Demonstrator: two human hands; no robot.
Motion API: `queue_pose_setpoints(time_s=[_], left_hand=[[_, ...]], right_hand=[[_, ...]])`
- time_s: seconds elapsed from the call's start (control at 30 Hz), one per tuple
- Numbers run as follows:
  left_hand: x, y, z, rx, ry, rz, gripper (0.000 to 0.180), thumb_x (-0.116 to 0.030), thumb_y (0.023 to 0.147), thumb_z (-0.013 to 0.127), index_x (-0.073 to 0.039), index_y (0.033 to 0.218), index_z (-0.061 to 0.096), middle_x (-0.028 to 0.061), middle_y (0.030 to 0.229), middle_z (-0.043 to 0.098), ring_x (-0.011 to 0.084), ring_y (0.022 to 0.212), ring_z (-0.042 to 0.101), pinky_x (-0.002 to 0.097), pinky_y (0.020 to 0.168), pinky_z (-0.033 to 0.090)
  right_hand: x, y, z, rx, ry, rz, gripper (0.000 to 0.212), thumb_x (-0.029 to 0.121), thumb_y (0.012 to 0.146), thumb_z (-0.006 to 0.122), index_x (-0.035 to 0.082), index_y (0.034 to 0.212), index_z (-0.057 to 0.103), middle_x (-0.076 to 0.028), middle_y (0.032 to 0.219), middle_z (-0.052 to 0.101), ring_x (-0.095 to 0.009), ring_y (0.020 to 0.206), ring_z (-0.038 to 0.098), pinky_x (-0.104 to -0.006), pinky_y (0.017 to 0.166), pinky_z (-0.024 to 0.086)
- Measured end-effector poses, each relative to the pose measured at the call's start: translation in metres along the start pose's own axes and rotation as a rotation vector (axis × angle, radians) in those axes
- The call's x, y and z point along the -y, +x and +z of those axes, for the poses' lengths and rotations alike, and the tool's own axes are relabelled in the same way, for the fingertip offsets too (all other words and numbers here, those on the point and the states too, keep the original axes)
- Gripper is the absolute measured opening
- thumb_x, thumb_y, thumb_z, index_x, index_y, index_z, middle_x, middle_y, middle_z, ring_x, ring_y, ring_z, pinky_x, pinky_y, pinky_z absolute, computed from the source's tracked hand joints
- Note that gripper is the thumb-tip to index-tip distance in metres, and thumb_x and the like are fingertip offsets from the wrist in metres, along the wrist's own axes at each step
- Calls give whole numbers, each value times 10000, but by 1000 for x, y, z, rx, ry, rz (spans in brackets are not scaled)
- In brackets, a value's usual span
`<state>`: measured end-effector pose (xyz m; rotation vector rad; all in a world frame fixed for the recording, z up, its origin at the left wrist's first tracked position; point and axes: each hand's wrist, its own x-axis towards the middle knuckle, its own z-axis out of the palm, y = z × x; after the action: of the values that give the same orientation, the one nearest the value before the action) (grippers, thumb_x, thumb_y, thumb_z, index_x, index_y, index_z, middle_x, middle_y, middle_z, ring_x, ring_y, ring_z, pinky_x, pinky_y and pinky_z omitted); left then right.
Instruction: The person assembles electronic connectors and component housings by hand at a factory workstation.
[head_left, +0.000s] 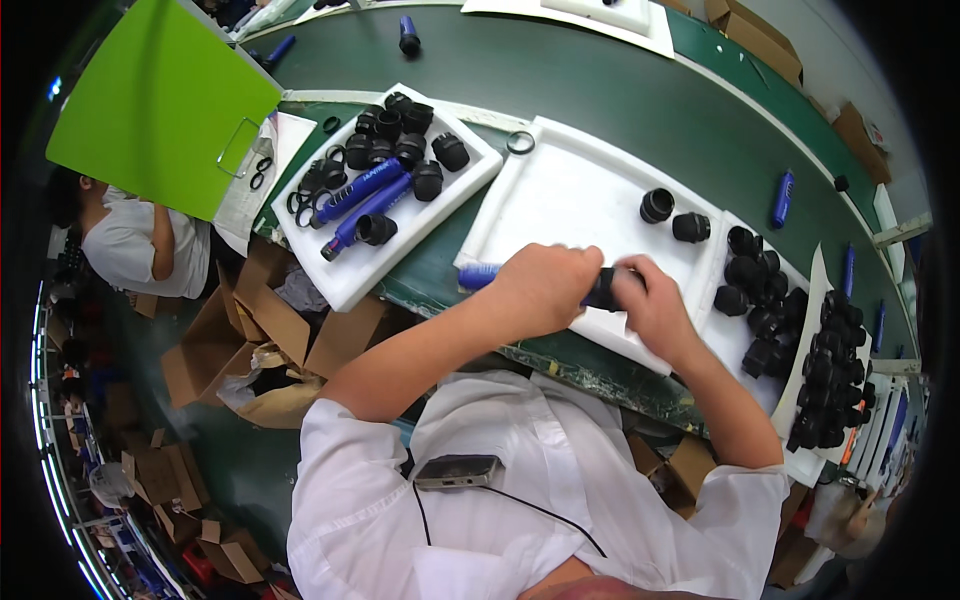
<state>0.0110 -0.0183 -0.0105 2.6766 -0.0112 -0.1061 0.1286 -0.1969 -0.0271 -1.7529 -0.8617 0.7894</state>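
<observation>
My left hand (545, 287) is wrapped round a blue tube (477, 277), whose end sticks out to the left of the fist. At the other end of the tube is a black cylindrical head (601, 291), and my right hand (645, 305) grips it with fingers closed, slightly blurred. Both hands are over the front edge of a white foam tray (570, 190). Two loose black heads lie in that tray, one a hollow ring-like piece (657, 206), the other on its side (691, 227). Whether the tube and head are fully joined is hidden by my fingers.
A second foam tray (345, 290) at left holds blue tubes (360, 190), black heads and black rings. More black heads (765, 285) fill a tray at right. Blue tubes lie on the green conveyor (600, 80). Cardboard boxes (210, 350) and another person (140, 240) are at left.
</observation>
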Motion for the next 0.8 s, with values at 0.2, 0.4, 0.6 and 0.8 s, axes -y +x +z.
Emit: queue_pose_setpoints(time_s=[0.2,0.4,0.6,0.8], left_hand=[[2,-2,-5,53,-33,-72,368,-217,776,772,-16,1000,559,219,921,705,413,893,693,484,819,540],[18,4,-23,241,-631,17,582,-217,683,844,-23,1184,619,185,932,706,340,872,701,410,820,540],[11,6,-16,146,-75,-208,461,-213,719,784,-29,1109,620,199,935,713,395,880,694,474,824,538],[4,15,-12,57,-39,-136,317,-157,740,720,-56,1028,632,201,896,713,405,882,689,499,801,539]], right_hand=[[24,7,5,-7,-161,151,353,310,919,723,-35,956,653,-153,712,661,-218,686,655,-350,672,536],[30,16,4,-99,-427,-717,307,270,895,752,-7,1015,698,-157,768,674,-297,678,658,-371,664,541],[17,25,-7,-46,-416,-422,401,302,823,800,4,1066,684,-143,937,688,-331,839,676,-407,680,557],[22,25,1,2,-1049,-653,146,101,758,651,18,870,607,-148,841,653,-309,754,655,-410,648,556]])
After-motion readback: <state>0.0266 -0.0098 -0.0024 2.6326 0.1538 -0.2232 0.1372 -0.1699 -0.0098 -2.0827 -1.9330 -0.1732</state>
